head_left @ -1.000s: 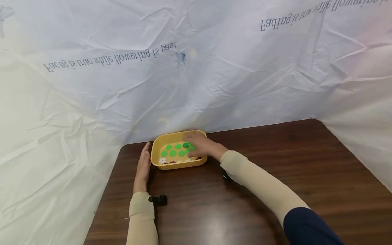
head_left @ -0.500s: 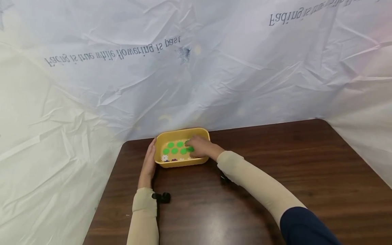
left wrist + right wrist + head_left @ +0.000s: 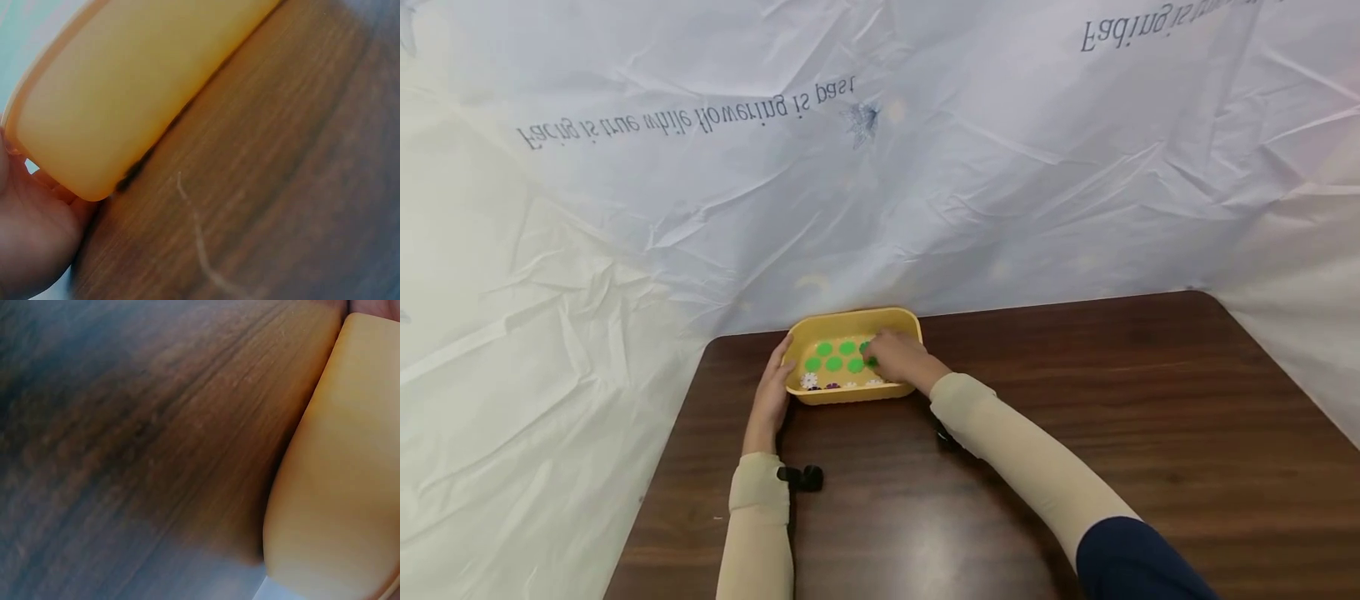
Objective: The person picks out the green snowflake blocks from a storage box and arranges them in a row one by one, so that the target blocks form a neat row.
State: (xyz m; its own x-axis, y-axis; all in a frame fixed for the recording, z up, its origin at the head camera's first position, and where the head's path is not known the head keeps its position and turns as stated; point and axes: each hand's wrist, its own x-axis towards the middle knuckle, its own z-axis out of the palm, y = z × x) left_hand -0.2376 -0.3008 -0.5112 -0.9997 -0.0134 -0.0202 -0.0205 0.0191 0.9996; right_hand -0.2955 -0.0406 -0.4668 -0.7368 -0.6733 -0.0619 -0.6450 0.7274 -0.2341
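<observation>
A yellow plastic tray [image 3: 850, 397] stands at the table's back edge, holding two rows of light green round spots [image 3: 824, 349]. A white flower-shaped piece [image 3: 808, 380] and a purple one [image 3: 833, 386] lie along its near wall. My left hand [image 3: 771, 392] grips the tray's left end, thumb at the rim and fingers around the outside; the left wrist view shows the hand [image 3: 37, 231] at the tray's corner [image 3: 94, 169]. My right hand [image 3: 898, 358] reaches inside at the right, fingers bent down beside darker green pieces [image 3: 865, 347]. Its fingertips are partly hidden, so any hold is unclear.
The tray stands on a dark brown wooden table [image 3: 1000, 500]. Behind it hangs a creased white sheet [image 3: 925, 208] with printed writing. In the right wrist view, the tray's outer wall [image 3: 337, 462] rises close beside the table surface [image 3: 156, 456].
My left hand has come up against the tray's left end and its thumb now lies at the rim. The right hand's spread fingers have bent down among the green pieces.
</observation>
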